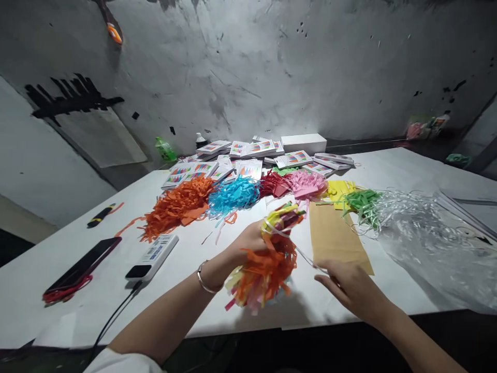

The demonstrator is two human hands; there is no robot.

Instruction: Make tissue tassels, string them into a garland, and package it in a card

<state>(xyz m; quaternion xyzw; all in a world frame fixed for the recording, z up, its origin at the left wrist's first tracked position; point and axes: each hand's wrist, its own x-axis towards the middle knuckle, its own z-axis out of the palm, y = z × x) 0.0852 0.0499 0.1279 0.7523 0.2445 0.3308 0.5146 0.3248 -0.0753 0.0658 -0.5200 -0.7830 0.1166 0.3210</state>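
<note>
My left hand (251,239) is closed round the neck of a mixed bundle of paper tassels (269,272), held above the white table. Orange, yellow and pink strips fan out below the grip, and a short multicoloured top sticks up past the fingers. A thin white string (306,257) loops round that top and runs taut to my right hand (351,287), whose thumb and fingers pinch its end. Behind lie piles of orange tassels (182,204), blue tassels (235,196), red tassels (275,184) and pink tassels (308,185). A brown paper sheet (337,235) lies just beyond my right hand.
Yellow strips (339,192), green tassels (363,204) and clear plastic wrapping with silvery strings (419,228) lie to the right. Leftward are a phone (83,264), a white cabled device (152,258) and a cutter (101,216). Printed packs (258,149) and a white box (304,142) stand behind.
</note>
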